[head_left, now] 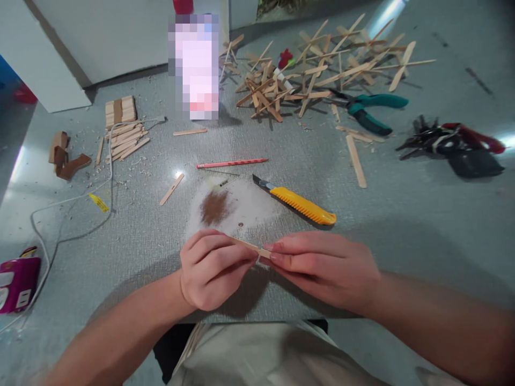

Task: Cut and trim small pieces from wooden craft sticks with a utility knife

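Observation:
Near the table's front edge, my left hand (pixel 217 271) is closed on a thin wooden craft stick (pixel 243 243). My right hand (pixel 328 268) pinches a short wooden piece (pixel 264 253) against the end of that stick. Fingers cover most of the wood, so I cannot tell whether the two are joined. Just beyond my hands lies a yellow utility knife (pixel 303 205) with its blade out, beside a pale patch with a pile of brown dust (pixel 215 207). A red pencil (pixel 232 163) and a slotted craft stick (pixel 171 189) lie farther off.
Crossed craft sticks (pixel 263 96) are heaped at the back, with green-handled pliers (pixel 368 110) beside them. Keys (pixel 426 136) lie at right. On the left are a bundle of sticks (pixel 126 111), a white cable (pixel 111 177) and a purple box (pixel 20 284). A blurred object (pixel 201 69) stands at the back.

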`<action>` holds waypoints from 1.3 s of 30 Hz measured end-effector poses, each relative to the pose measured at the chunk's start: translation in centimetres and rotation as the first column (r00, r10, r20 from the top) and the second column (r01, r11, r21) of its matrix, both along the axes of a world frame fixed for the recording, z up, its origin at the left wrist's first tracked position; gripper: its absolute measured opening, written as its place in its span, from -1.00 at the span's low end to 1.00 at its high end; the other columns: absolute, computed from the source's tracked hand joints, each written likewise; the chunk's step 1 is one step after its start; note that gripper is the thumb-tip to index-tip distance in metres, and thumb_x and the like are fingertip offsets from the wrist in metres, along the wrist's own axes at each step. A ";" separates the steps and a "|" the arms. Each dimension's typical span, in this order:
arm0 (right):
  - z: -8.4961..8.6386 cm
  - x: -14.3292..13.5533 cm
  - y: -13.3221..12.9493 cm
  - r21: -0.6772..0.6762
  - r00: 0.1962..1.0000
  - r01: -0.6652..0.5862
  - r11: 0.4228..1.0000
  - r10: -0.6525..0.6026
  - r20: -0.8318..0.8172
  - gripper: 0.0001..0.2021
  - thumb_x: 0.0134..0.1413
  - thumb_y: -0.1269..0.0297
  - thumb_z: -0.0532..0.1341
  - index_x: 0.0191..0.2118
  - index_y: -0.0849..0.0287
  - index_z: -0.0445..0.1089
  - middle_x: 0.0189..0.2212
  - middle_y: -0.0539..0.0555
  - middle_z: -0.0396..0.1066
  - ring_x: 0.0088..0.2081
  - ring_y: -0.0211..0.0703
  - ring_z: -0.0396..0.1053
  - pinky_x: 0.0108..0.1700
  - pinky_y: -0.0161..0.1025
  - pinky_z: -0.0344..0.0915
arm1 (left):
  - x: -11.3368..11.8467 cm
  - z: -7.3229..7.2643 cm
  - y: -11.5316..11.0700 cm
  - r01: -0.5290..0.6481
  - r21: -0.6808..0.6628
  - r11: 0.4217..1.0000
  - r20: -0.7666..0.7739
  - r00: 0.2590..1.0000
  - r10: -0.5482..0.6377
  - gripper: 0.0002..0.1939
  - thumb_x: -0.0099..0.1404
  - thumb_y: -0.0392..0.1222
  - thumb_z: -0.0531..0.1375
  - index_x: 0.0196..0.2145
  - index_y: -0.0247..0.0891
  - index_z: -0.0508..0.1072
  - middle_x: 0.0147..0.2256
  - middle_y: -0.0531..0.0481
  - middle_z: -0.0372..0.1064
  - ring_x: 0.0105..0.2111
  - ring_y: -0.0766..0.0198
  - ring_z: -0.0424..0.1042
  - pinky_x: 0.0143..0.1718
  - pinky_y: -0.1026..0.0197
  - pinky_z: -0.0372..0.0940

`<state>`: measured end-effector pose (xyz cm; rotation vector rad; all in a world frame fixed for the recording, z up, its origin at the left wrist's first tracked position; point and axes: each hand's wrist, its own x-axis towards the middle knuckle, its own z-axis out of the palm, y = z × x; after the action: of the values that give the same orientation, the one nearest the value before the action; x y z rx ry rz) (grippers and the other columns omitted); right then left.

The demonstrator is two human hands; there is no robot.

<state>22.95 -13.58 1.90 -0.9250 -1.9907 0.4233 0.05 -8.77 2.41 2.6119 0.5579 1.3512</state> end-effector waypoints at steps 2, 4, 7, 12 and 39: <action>0.0 -0.1 0.1 0.011 1.000 -0.006 1.000 0.007 -0.007 -0.88 0.25 0.49 0.29 -0.16 0.14 0.50 -0.24 0.04 0.63 -0.23 -0.32 0.59 -0.12 -0.43 0.54 | 0.1 0.0 0.1 0.007 0.018 1.000 0.001 1.000 -0.007 -0.90 0.37 -0.40 0.22 -0.30 -0.31 0.53 -0.30 0.00 0.59 -0.24 0.29 0.48 -0.21 0.19 0.46; 0.0 -0.1 0.2 0.035 1.000 -0.019 0.999 0.020 -0.023 -0.89 0.23 0.50 0.30 -0.18 0.17 0.50 -0.25 0.05 0.63 -0.25 -0.32 0.59 -0.13 -0.43 0.54 | 0.2 -0.2 0.1 0.009 0.034 0.999 -0.002 1.000 -0.009 -0.87 0.39 -0.40 0.20 -0.31 -0.30 0.52 -0.30 0.01 0.59 -0.24 0.29 0.48 -0.21 0.19 0.46; 0.0 -0.2 0.2 0.059 0.999 -0.025 0.998 0.026 -0.027 -0.90 0.21 0.52 0.30 -0.20 0.21 0.51 -0.25 0.07 0.63 -0.26 -0.32 0.58 -0.17 -0.42 0.54 | 0.3 -0.6 0.0 -0.001 0.038 0.999 0.014 1.000 0.001 -0.85 0.40 -0.39 0.17 -0.32 -0.30 0.51 -0.30 -0.01 0.59 -0.26 0.27 0.48 -0.19 0.15 0.48; 0.0 -0.4 0.2 0.067 1.000 0.005 0.998 -0.003 -0.026 -0.88 0.20 0.54 0.30 -0.20 0.20 0.51 -0.26 0.06 0.63 -0.26 -0.31 0.58 -0.19 -0.42 0.55 | 0.4 -1.0 -0.3 -0.022 -0.002 1.000 -0.001 1.000 0.022 -0.89 0.38 -0.40 0.17 -0.25 -0.31 0.50 -0.30 -0.04 0.57 -0.26 0.24 0.48 -0.13 0.12 0.49; 0.5 0.8 1.8 0.314 0.970 -0.119 0.942 0.043 0.238 -0.80 0.24 0.51 0.29 -0.34 0.03 0.50 -0.27 -0.06 0.66 -0.22 -0.25 0.63 -0.07 -0.32 0.61 | 0.1 -0.9 1.0 0.211 -0.432 0.877 0.040 0.976 -0.215 -0.82 0.34 -0.50 0.20 -0.20 -0.30 0.50 -0.21 -0.08 0.56 -0.25 0.33 0.56 -0.19 0.28 0.51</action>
<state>23.79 -11.78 2.45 -0.7061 -2.2291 0.0246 0.15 -7.80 1.54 2.2376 0.4881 1.0085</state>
